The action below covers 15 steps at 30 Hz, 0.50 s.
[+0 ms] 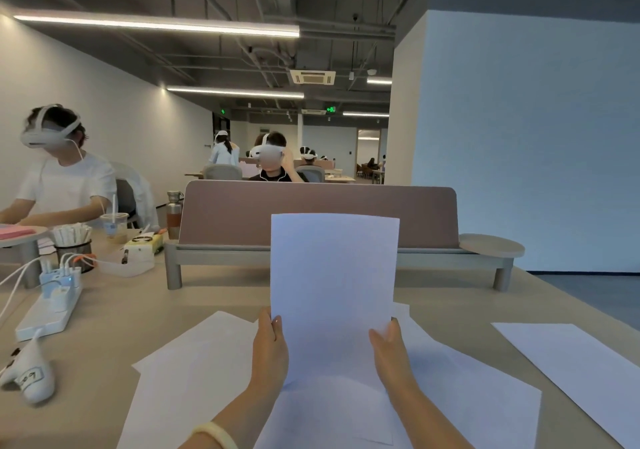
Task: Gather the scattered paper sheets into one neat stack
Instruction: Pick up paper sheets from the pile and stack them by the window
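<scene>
I hold a white paper sheet (332,275) upright in front of me, above the desk. My left hand (270,348) grips its lower left edge and my right hand (389,348) grips its lower right edge. Whether it is one sheet or more I cannot tell. Beneath my hands several white sheets lie flat and overlapping: one at the left (183,376), one under my forearms (329,414), one at the right (478,393). A separate sheet (581,372) lies apart near the desk's right edge.
A pink-brown divider screen on a low shelf (311,216) stands across the desk behind the sheets. At the left are a white power strip (52,306), a white controller (31,372), a pen holder and cups. People wearing headsets sit beyond.
</scene>
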Each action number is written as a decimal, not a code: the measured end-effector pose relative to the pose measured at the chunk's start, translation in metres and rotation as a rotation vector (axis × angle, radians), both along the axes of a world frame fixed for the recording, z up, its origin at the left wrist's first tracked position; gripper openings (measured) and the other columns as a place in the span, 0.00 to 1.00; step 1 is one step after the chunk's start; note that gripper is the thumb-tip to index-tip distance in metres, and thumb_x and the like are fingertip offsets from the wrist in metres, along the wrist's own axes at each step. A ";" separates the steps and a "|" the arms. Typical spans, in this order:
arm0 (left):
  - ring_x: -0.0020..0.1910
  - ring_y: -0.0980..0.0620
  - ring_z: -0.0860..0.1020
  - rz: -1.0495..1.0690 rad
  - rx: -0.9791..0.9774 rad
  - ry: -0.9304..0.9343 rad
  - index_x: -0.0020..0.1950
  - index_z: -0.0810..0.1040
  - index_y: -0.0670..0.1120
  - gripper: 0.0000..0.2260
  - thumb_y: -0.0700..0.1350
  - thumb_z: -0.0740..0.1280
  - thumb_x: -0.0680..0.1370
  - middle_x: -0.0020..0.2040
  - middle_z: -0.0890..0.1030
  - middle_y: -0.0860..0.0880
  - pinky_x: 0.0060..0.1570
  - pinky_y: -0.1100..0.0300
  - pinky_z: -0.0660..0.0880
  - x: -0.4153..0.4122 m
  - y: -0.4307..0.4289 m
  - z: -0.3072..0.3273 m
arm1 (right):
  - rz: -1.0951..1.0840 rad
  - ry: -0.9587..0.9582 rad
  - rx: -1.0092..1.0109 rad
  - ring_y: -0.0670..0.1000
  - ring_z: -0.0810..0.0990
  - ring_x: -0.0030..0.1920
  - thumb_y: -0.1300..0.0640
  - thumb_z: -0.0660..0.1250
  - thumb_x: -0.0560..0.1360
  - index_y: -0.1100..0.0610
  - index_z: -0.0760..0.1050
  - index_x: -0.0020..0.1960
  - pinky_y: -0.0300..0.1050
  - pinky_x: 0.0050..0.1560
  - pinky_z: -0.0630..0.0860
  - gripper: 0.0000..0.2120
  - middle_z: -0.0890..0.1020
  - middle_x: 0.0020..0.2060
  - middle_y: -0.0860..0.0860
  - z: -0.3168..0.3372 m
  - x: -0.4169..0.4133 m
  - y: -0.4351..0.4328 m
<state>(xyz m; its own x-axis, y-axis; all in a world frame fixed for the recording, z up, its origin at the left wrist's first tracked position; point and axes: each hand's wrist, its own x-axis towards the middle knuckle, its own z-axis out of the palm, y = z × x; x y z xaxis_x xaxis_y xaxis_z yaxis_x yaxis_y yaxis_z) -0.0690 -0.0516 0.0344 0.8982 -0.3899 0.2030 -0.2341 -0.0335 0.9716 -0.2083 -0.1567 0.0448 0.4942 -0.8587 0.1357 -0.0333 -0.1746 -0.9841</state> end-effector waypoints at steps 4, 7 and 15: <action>0.53 0.44 0.75 -0.026 -0.011 0.052 0.58 0.70 0.43 0.09 0.42 0.52 0.83 0.51 0.75 0.47 0.53 0.54 0.69 -0.004 0.002 0.003 | -0.016 0.044 -0.006 0.50 0.74 0.45 0.66 0.56 0.77 0.56 0.64 0.62 0.43 0.42 0.69 0.15 0.75 0.52 0.52 -0.005 0.001 -0.002; 0.62 0.46 0.73 -0.053 0.037 0.087 0.67 0.68 0.44 0.14 0.43 0.50 0.84 0.60 0.75 0.48 0.63 0.55 0.66 -0.004 -0.001 0.003 | -0.006 0.057 -0.019 0.49 0.73 0.42 0.66 0.55 0.77 0.56 0.64 0.58 0.44 0.40 0.68 0.11 0.74 0.49 0.52 -0.004 -0.001 -0.001; 0.53 0.51 0.72 -0.035 -0.013 -0.009 0.63 0.68 0.44 0.11 0.42 0.52 0.83 0.53 0.74 0.51 0.55 0.59 0.65 -0.011 0.001 0.002 | 0.007 0.063 -0.030 0.49 0.72 0.43 0.68 0.54 0.77 0.55 0.63 0.59 0.40 0.39 0.69 0.13 0.73 0.49 0.51 -0.003 -0.004 0.002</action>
<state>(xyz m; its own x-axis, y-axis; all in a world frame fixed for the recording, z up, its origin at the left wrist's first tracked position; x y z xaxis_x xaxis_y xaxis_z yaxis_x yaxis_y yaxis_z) -0.0805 -0.0510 0.0367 0.8819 -0.4186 0.2167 -0.2439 -0.0120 0.9697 -0.2119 -0.1550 0.0423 0.5081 -0.8515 0.1296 -0.0940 -0.2044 -0.9744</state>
